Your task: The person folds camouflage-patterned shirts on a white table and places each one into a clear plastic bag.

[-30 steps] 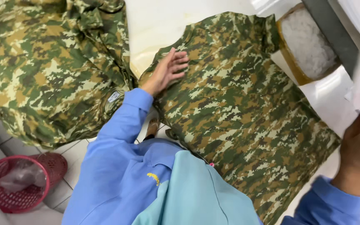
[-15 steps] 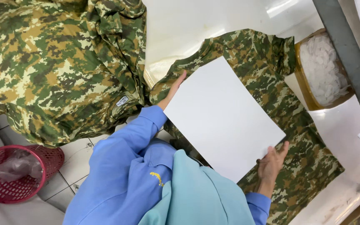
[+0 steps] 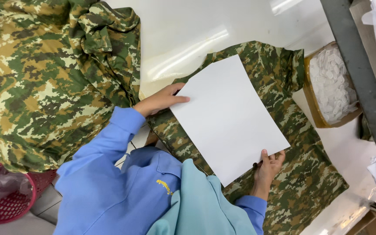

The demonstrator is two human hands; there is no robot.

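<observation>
A camouflage shirt [image 3: 301, 130] lies spread flat on the white table [image 3: 196, 30]. On top of it rests a white rectangular sheet of card [image 3: 229, 117]. My left hand [image 3: 162, 99] touches the sheet's left corner with flat fingers. At the near edge of the sheet my right hand [image 3: 268, 163] pinches it, thumb on top. Both sleeves are blue.
A big pile of camouflage garments [image 3: 44, 74] covers the table's left side. A cardboard box of small white pieces [image 3: 331, 85] sits at the right, beside a dark metal post [image 3: 357, 65]. A red mesh basket [image 3: 5, 198] stands on the floor at lower left.
A second ago my left hand lay on the bare shirt and my right hand was off at the right. Since then the white sheet was laid on the shirt; both hands now hold its edges.
</observation>
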